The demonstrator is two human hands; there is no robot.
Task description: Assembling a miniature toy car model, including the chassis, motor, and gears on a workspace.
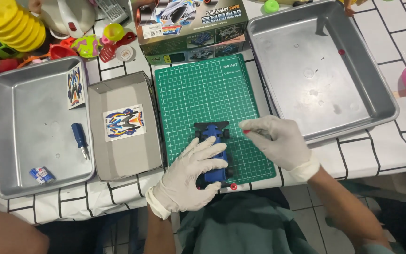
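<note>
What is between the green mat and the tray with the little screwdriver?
In the head view, an open grey box holding a sticker sheet lies between the green mat and the screwdriver's tray.
</note>
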